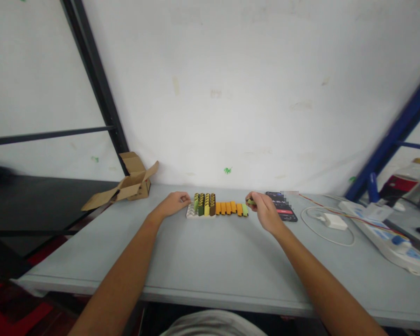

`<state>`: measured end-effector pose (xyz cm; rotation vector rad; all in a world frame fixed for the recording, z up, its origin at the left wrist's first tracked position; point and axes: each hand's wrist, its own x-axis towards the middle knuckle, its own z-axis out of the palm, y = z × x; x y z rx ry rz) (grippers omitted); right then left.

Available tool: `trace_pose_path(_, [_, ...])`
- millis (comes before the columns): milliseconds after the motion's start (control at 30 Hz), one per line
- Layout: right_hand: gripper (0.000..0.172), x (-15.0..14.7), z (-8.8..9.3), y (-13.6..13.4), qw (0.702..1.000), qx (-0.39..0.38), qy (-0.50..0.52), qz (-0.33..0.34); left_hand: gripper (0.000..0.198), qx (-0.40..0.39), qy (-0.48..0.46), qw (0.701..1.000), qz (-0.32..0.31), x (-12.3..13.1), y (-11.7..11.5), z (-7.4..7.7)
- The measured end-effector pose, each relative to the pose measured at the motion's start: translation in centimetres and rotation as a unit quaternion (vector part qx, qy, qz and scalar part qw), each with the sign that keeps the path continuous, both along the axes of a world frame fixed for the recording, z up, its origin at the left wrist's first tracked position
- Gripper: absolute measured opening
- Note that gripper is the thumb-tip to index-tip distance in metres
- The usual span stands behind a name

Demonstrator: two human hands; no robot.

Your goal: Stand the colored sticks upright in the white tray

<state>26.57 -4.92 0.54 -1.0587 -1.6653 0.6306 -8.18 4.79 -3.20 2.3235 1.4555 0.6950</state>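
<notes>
A white tray with round holes (192,213) stands at the middle of the table, near the wall. Upright rows of small green, yellow and brown cylinders (207,205) with dark, patterned tops fill much of it. The fingers of my left hand (175,204) are curled together at the tray's left end; what they grip, if anything, is hidden. To the right of the tray, several orange cylinders (228,208) with black ends lie side by side, with a light green cylinder (245,210) at the end of the row. My right hand (265,211) pinches a small green cylinder (251,202) just beyond it.
Right of my right hand lies a phone (283,207) showing a timer. A white charger (335,221) with a looped cable and a power strip (385,238) are farther right. An open cardboard box (135,179) sits at the back left. The wall (231,116) borders the table's far edge.
</notes>
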Motion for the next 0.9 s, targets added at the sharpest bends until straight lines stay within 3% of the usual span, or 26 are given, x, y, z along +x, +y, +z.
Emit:
trace_pose_path(133, [0.056, 0.1, -0.2, 0.3, 1.0, -0.009, -0.024, 0.013, 0.032, 0.001, -0.002, 1.0, 0.004, -0.1, -0.1, 0.1])
trace_pose_path(233, [0.035, 0.0, -0.4, 0.4, 0.998, 0.002, -0.06, 0.012, 0.03, 0.025, -0.018, 0.999, 0.03, 0.1, -0.3, 0.7])
trace_pose_path(333, [0.02, -0.3, -0.7, 0.5, 0.996, 0.002, -0.088, 0.008, 0.029, 0.081, -0.078, 0.99, 0.084, 0.8, -1.0, 2.0])
trace_pose_path(433, [0.024, -1.2, -1.3, 0.3, 0.996, 0.011, -0.078, 0.042, 0.03, 0.157, -0.149, 0.972, 0.094, 2.5, -2.4, 3.7])
trace_pose_path(533, [0.024, -2.4, -2.1, 0.0, 0.993, 0.028, -0.064, 0.094, 0.029, 0.178, -0.169, 0.969, 0.029, 4.9, -4.5, 5.2])
trace_pose_path(633, [0.014, -3.7, -3.0, -0.4, 0.988, 0.036, -0.05, 0.14, 0.029, 0.128, -0.155, 0.975, -0.099, 7.6, -6.6, 5.7])
trace_pose_path(700, [0.011, -4.4, -3.4, -0.6, 0.987, 0.042, -0.043, 0.152, 0.031, 0.078, -0.148, 0.975, -0.149, 9.0, -7.7, 5.7])
trace_pose_path(800, [0.016, -4.8, -3.2, -0.8, 0.986, 0.048, -0.043, 0.152, 0.029, 0.038, -0.154, 0.973, -0.169, 9.8, -8.2, 5.6])
trace_pose_path(900, [0.036, -3.9, -2.3, -0.5, 0.992, 0.054, -0.019, 0.109, 0.027, 0.096, -0.172, 0.972, -0.129, 8.5, -7.4, 5.9])
